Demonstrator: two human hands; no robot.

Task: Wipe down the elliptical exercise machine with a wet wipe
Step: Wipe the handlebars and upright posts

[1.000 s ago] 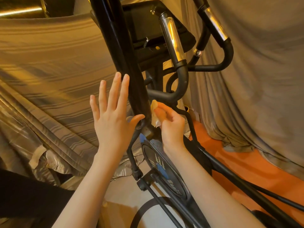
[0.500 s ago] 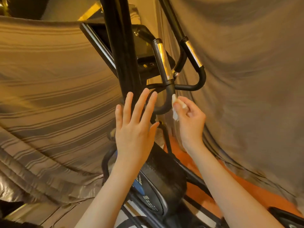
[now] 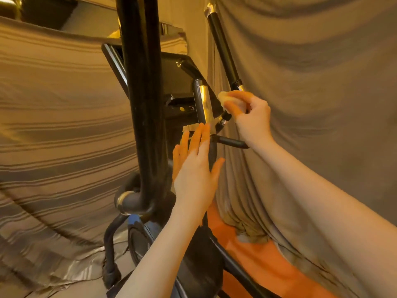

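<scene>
Two bare hands are up at the elliptical machine, whose thick black upright runs from the top of the view down to a curved joint near the floor. Her or his right hand pinches a small wadded wet wipe between thumb and curled fingertips, holding it just beside the chrome sleeve of the near handlebar, close to the lower edge of the black console; whether the wipe actually touches the chrome I cannot tell. The left hand is spread flat with straight fingers, held in front of the black bend under that handlebar, gripping nothing. Behind the right hand a second black handlebar slants upward. Striped fabric hangs on the left, plain grey draped cloth on the right, and an orange mat lies on the floor beside the machine's lower frame.
</scene>
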